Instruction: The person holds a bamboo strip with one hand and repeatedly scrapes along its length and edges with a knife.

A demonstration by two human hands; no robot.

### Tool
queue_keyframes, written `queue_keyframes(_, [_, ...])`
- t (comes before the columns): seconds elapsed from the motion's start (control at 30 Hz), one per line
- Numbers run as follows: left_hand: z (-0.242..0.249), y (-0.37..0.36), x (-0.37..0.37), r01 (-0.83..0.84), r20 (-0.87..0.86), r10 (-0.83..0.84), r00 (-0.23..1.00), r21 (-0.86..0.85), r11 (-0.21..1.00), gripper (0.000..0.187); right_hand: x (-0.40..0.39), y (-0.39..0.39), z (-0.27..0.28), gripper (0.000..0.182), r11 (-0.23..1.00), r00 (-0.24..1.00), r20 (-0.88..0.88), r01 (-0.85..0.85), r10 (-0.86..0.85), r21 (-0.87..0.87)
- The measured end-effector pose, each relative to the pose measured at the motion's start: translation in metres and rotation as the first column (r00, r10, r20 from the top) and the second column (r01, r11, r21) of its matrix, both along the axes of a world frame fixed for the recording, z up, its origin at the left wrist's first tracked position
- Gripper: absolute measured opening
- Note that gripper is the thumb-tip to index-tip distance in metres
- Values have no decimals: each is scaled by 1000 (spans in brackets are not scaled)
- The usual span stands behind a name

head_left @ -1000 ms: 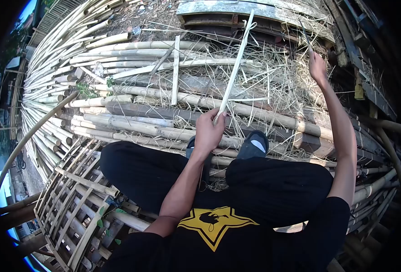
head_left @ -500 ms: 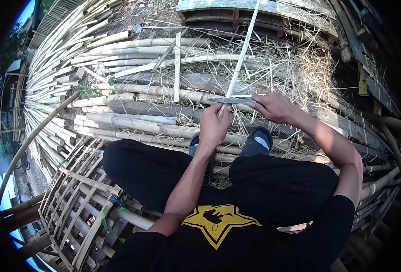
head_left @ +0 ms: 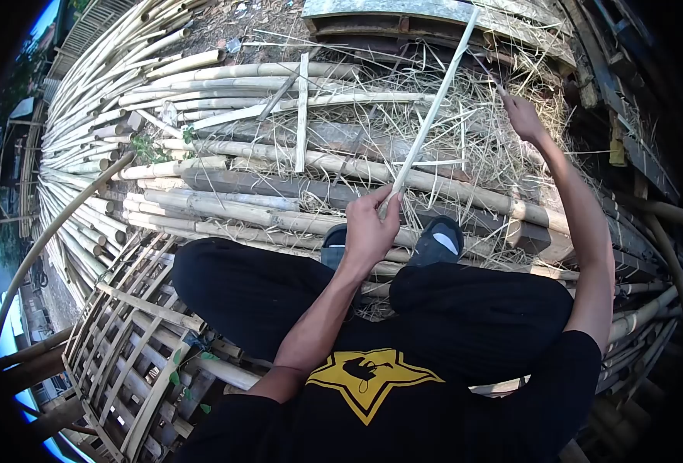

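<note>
My left hand (head_left: 371, 229) is closed around the lower end of a long pale bamboo strip (head_left: 439, 100), which slants up and to the right. Stretched out at the upper right, my right hand (head_left: 523, 118) grips a knife (head_left: 486, 71). The knife's thin blade points up and left, beyond the strip and apart from it, and is hard to make out against the shavings. Beneath both hands lie thin bamboo shavings (head_left: 465, 127) strewn over bamboo poles.
Bamboo poles (head_left: 233, 204) cover the ground, with a large stack (head_left: 86, 162) fanning out at the left. A wooden pallet (head_left: 403, 23) stands at the far side. Near my left knee is a woven bamboo lattice (head_left: 137, 339). A short flat slat (head_left: 303, 116) lies across the poles.
My right hand has swung up and right with the knife, away from my left hand. The strip's far end has tilted right, and my left hand has shifted slightly right and down.
</note>
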State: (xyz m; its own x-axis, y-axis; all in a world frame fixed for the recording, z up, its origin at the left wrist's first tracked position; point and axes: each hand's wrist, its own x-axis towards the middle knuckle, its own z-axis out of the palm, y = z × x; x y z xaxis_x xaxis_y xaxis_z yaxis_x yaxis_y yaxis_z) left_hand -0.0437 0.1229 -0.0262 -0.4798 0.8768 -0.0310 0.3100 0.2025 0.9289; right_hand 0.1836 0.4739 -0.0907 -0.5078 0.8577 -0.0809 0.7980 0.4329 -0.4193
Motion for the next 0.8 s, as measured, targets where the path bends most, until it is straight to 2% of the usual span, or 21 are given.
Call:
queue_keyframes(0.03, [2,0,0,3,3,-3,1000,4,1000,24,12,17,-5,60,992,992,32,125,-125,2])
queue_keyframes(0.1, [3,-1,-3,32,30,-31,999,-63,997,25,28,19,18,55,970,974,-32,224,-222,92])
queue_keyframes(0.13, [1,-2,-5,26,28,-24,999,-67,997,25,34,21,17,55,952,959,-146,264,-242,156])
queue_keyframes(0.17, [-1,0,-6,-2,47,5,999,-61,998,25,34,20,16,57,936,922,-241,337,-304,106])
queue_keyframes(0.23, [-6,3,-6,-25,70,29,997,-60,998,25,17,-17,23,55,913,754,-519,366,-404,-179])
queue_keyframes(0.27, [-7,4,-8,-30,83,38,996,-87,996,25,8,-37,31,56,927,767,-521,319,-375,-199])
queue_keyframes(0.3, [-7,6,-8,-38,97,48,994,-111,993,24,0,-51,23,51,975,741,-637,203,-213,-91])
queue_keyframes(0.37, [-5,8,-8,-50,34,53,998,-100,994,24,-22,-88,40,41,992,830,-543,-100,127,79])
queue_keyframes(0.4, [-5,8,-8,-60,-27,58,998,-94,994,23,-33,-103,52,38,967,859,-459,-254,228,5])
queue_keyframes(0.43, [-6,8,-6,-60,-27,58,998,-96,994,23,-42,-109,48,37,934,871,-343,-355,350,53])
queue_keyframes(0.47, [-8,9,-3,-61,-64,59,996,-17,998,23,-53,-125,63,39,921,897,-262,-385,357,-61])
queue_keyframes(0.5, [-7,11,-3,-55,-104,62,993,65,996,22,-60,-130,59,41,903,888,-210,-427,409,-45])
queue_keyframes(0.53, [-2,11,-4,-50,-107,57,993,67,997,22,-65,-131,62,42,897,889,-194,-435,414,-80])
queue_keyframes(0.57, [4,8,-5,-66,-105,65,992,-4,998,21,-66,-131,66,42,888,890,-178,-444,420,-118])
queue_keyframes(0.6, [9,6,-6,-83,-104,75,992,-74,994,20,-66,-130,69,42,890,891,-180,-441,417,-118])
queue_keyframes(0.7, [8,5,0,-72,-144,72,987,-2,997,17,-65,-117,70,45,883,885,-82,-464,458,-74])
queue_keyframes(0.77, [11,3,-1,-62,-149,60,987,-9,998,16,-60,-98,59,49,928,927,-59,-371,369,-21])
queue_keyframes(0.8, [12,3,-1,-56,-155,54,987,-14,998,16,-52,-80,49,52,948,941,-119,-316,317,33])
